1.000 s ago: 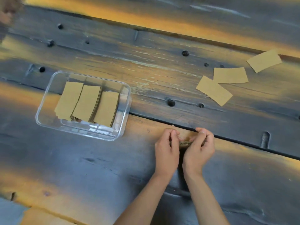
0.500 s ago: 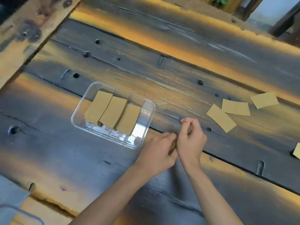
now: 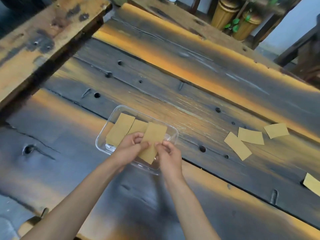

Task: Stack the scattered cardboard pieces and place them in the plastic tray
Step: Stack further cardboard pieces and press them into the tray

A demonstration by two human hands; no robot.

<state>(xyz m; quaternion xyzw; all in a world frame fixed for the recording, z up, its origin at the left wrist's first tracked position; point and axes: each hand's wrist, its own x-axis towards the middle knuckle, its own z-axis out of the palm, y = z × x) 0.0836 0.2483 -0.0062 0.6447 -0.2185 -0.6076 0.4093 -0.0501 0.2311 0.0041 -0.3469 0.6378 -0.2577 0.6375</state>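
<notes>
A clear plastic tray (image 3: 174, 135) sits on the dark wooden table. Inside it lie stacks of tan cardboard pieces (image 3: 121, 129), leaning side by side. Over the tray's right part I hold another stack of cardboard pieces (image 3: 153, 141). My left hand (image 3: 130, 147) pinches its left edge and my right hand (image 3: 168, 155) pinches its right edge. Three loose cardboard pieces lie on the table to the right: one (image 3: 237, 146) nearest, one (image 3: 251, 135) overlapping it, one (image 3: 276, 130) farther right. A fourth piece (image 3: 312, 184) shows at the right edge.
A raised wooden beam (image 3: 43, 40) crosses the far left. The tabletop (image 3: 173, 75) has holes and a deep groove running diagonally. Yellow bins with green plants (image 3: 237, 18) stand beyond the far edge, and a dark chair frame (image 3: 303, 49) at the right.
Both hands have lifted the gathered stack from the table and carried it left over the tray. The stack now lies flat-side up rather than on edge. The view has shifted up and right.
</notes>
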